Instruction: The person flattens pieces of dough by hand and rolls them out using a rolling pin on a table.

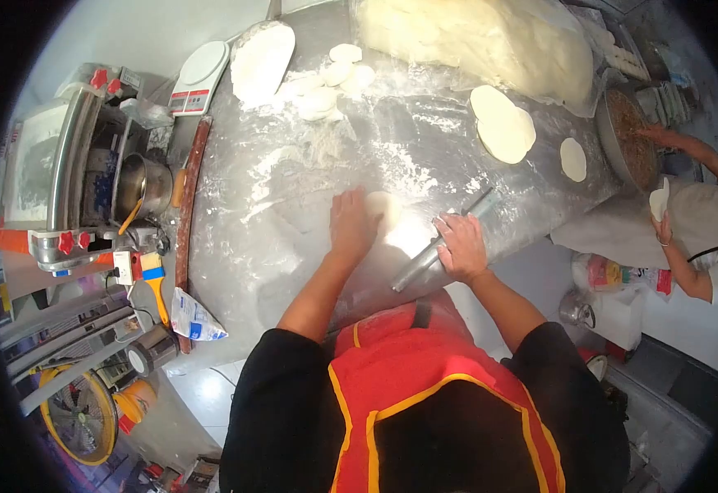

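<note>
While the right hand (461,246) clasps a rolling pin (416,269), the left hand (352,223) partly covers a dough disc (387,210), its grip unclear.

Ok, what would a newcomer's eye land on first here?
Probably the yellow-trimmed red apron, bottom centre. Next, the big dough mass at the far side of the table. Between them, the left hand touches a small dough round while the right hand lies on a grey rolling pin.

The grey desk (235,214) is streaked with white flour (396,168); a large dough slab (482,41) lies far right; overlapping dough rounds (507,135) sit at right; a dough disc (387,212) and a rolling pin (416,267) rest nearer.
</note>
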`<state>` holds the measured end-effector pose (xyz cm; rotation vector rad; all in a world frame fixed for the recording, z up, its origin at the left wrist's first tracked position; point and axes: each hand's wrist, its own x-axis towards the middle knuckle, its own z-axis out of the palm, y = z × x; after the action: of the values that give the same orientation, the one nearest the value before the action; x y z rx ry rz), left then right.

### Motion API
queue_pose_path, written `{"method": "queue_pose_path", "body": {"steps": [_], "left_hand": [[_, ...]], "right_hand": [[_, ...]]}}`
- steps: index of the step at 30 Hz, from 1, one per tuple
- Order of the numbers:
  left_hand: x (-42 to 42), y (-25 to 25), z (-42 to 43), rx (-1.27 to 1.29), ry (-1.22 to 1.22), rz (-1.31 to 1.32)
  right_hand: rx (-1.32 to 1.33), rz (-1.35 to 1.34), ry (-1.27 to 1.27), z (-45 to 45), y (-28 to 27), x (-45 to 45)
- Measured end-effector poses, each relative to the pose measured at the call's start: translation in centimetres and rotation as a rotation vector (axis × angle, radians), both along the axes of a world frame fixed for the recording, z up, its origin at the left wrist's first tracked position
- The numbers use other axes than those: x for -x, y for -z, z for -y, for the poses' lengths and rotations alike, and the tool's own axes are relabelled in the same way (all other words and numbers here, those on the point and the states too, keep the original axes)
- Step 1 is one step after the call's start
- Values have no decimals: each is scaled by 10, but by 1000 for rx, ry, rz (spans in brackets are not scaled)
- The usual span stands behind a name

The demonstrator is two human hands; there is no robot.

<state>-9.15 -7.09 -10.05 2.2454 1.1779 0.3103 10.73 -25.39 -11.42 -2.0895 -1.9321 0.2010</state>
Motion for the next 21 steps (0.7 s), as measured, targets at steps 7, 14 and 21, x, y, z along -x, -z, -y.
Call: {"method": "queue_pose_path", "body": {"steps": [7,14,21], "left_hand": [[-25,-25,-38,291,246,41],[-76,76,-61,-246,194,15],[-85,44,-6,-295,236,-4]], "right_hand": [[5,-30,-10,0,3,-2],[95,-81,-3,-4,-9,-3],[112,-90,-23,-6,-8,-5]]}}
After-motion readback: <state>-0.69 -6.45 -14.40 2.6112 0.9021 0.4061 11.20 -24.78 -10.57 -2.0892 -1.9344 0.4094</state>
